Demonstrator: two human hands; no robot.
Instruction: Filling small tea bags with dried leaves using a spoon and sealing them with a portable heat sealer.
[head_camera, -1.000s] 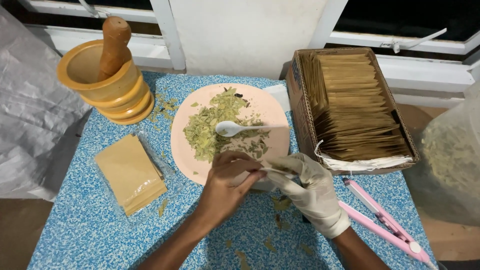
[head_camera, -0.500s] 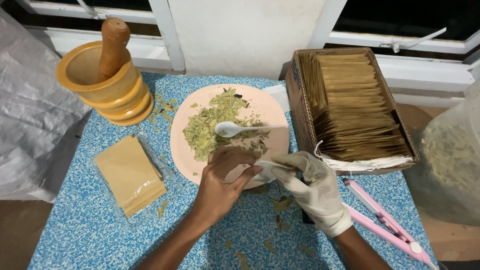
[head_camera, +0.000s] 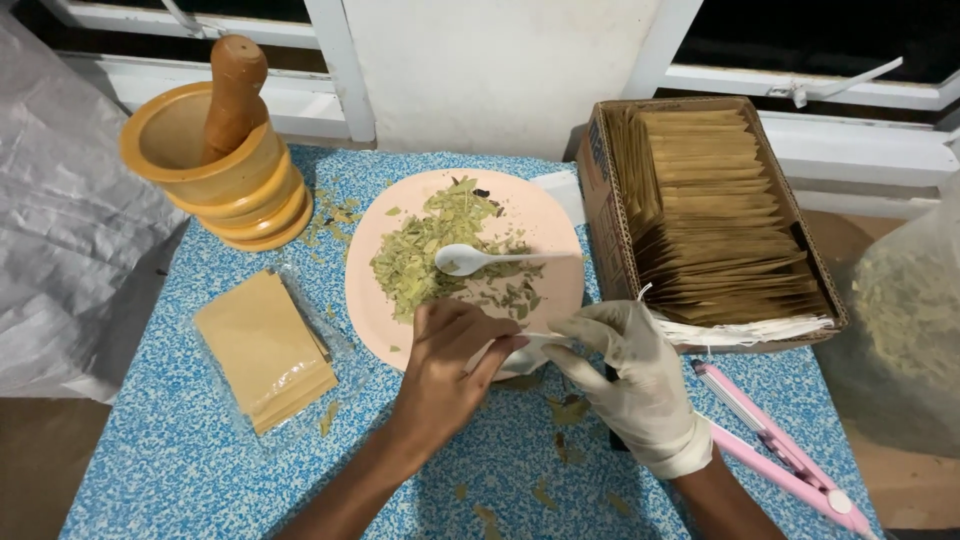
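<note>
Head view, bare left hand (head_camera: 440, 375) and gloved right hand (head_camera: 635, 375), fingers pinched shut on small white sachet (head_camera: 520, 350), at pink plate's (head_camera: 560, 225) near rim, tabletop's (head_camera: 150, 470) middle.

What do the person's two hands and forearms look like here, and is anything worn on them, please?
The left hand is bare, with a bare, sleeveless forearm. The right hand wears a thin, wrinkled, whitish disposable glove that ends in a rolled cuff at the wrist; the forearm beyond it is bare. No rings, watch or markings show.

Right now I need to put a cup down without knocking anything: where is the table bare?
Bare cloth lies in front of the stack of brown sachets, at the near left corner. Leaf bits dot the patch between both hands. Around the pink plate, mortar and cardboard box it is crowded.
</note>
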